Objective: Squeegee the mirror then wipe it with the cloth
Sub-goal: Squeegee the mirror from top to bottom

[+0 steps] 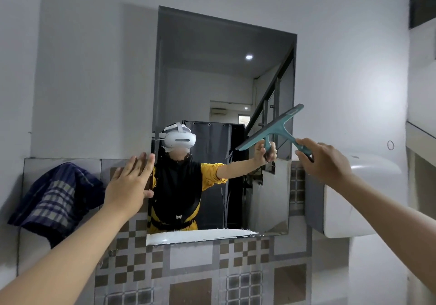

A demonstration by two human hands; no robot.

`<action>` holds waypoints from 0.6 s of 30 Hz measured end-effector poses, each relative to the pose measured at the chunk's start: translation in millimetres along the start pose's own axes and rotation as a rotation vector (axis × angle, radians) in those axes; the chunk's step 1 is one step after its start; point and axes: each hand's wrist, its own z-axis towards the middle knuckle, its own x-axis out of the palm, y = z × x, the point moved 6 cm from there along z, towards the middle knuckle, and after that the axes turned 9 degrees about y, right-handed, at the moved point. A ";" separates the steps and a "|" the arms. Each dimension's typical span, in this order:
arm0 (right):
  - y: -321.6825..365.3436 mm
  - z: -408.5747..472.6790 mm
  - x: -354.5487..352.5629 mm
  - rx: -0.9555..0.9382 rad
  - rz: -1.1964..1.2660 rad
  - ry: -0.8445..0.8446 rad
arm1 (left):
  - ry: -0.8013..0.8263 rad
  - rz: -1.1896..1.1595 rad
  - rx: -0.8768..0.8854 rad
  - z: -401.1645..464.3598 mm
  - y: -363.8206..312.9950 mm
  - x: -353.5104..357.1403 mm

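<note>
Two hands work around the mirror (212, 73), the largest thing on the wall and the landmark for everything else. Right of its lower corner a white wall unit (354, 198) juts out. Left of the mirror, a dark checked cloth (56, 198) hangs draped over the tile ledge, parked within reach, probably for the wiping step. The left hand (128, 184) lies flat and open against the mirror's left edge, gripping nothing, seemingly to brace the body. The right hand (323, 160) is clenched on the handle of the teal squeegee (271, 131), whose blade tilts across the mirror's right edge at mid height; I cannot tell whether it touches the glass. Streaks low on the mirror suggest squeegeeing is unfinished.
</note>
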 end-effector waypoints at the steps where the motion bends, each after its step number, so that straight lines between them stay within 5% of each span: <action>1: 3.3 -2.6 -0.7 0.012 0.014 -0.003 | 0.000 0.001 -0.002 0.0 -0.3 0.0; 18: 87.5 -50.3 48.2 0.526 0.631 -0.064 | 0.027 0.062 -0.006 0.4 -2.4 -2.5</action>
